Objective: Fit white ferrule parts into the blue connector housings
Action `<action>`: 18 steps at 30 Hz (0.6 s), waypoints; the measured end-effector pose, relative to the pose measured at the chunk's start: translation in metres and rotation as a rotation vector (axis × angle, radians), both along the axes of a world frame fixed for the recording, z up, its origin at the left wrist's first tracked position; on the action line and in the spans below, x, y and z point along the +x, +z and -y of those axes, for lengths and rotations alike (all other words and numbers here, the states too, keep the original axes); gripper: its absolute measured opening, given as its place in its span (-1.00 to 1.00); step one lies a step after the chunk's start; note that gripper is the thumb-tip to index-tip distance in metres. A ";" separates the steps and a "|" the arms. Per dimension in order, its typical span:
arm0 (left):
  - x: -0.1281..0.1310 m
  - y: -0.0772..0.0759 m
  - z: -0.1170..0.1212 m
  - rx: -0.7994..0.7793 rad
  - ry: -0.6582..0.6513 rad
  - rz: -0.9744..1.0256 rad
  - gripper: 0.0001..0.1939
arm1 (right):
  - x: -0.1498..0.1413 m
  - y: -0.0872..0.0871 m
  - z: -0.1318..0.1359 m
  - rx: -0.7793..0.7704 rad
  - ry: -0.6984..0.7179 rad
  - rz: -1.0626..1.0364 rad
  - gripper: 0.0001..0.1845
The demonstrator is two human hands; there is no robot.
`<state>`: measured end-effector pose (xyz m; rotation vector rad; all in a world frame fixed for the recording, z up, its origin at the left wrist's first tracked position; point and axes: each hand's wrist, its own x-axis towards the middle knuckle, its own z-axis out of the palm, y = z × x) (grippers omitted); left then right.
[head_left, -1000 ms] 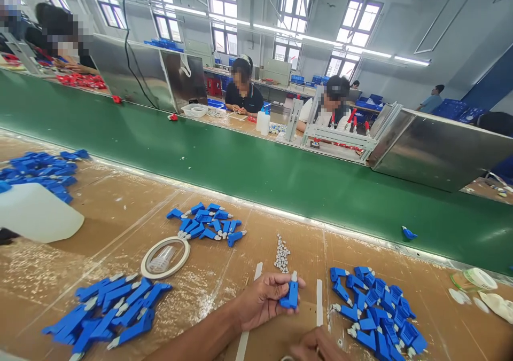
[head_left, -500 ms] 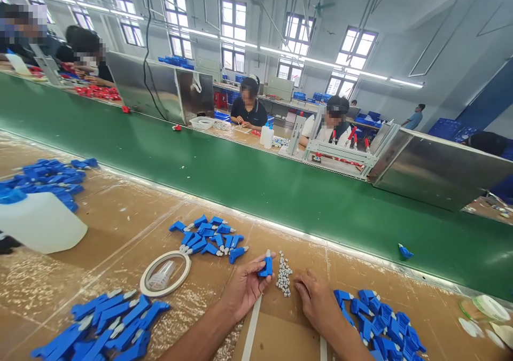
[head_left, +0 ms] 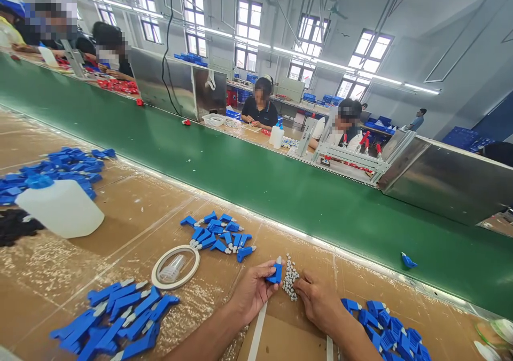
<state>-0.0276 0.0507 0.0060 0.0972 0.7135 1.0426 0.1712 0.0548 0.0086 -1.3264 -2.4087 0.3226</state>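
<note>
My left hand (head_left: pixel 256 291) is closed around a blue plastic part (head_left: pixel 276 272), which stands upright with its pale grey tip pointing up. Just right of it lies a small heap of grey pieces (head_left: pixel 290 278) on the cardboard. The bent fingers of my right hand (head_left: pixel 316 299) pinch at the heap's right edge; whatever is between the fingertips is hidden. Beyond my left hand, several more blue parts with grey tips (head_left: pixel 218 233) lie in a loose group. Another batch of blue parts (head_left: pixel 387 323) sits right of my right forearm.
A white ring (head_left: pixel 155 275) encircles clear plastic cups (head_left: pixel 172 269). More blue parts (head_left: pixel 116 315) lie front left, near a translucent bottle (head_left: pixel 66 211). Past the table edge runs a green conveyor (head_left: pixel 256 174) carrying one blue part (head_left: pixel 409 260). Several people sit along its far side.
My right hand has moved in to the edge of the grey heap. The left hand keeps hold of the blue part. The camera view has swung slightly left.
</note>
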 end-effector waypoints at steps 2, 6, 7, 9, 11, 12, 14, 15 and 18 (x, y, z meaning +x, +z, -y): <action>0.000 -0.003 0.000 0.026 -0.016 -0.005 -0.76 | -0.003 0.004 -0.002 -0.083 0.038 0.108 -0.76; 0.001 -0.010 0.002 0.146 -0.056 0.013 -0.79 | -0.007 0.018 -0.003 -0.218 0.025 0.198 -0.78; 0.001 -0.011 0.002 0.179 -0.072 0.022 -0.79 | -0.006 0.023 -0.002 -0.242 0.007 0.187 -0.81; 0.003 -0.011 0.005 0.230 -0.110 0.040 -0.76 | -0.002 0.033 0.004 -0.293 -0.034 0.128 -0.87; 0.005 -0.011 0.008 0.262 -0.150 0.053 -0.69 | 0.004 0.037 0.015 -0.364 -0.070 0.046 -0.84; 0.007 -0.010 0.011 0.270 -0.172 0.058 -0.66 | 0.009 0.036 0.021 -0.431 -0.092 -0.052 -0.84; 0.011 -0.010 0.017 0.281 -0.222 0.068 -0.65 | 0.017 0.027 0.035 -0.605 -0.135 -0.379 -0.79; 0.013 -0.010 0.020 0.285 -0.250 0.075 -0.65 | 0.020 0.021 0.042 -0.682 -0.152 -0.580 -0.70; 0.020 -0.013 0.029 0.293 -0.311 0.098 -0.69 | 0.025 0.000 0.058 -0.791 -0.178 -1.005 -0.55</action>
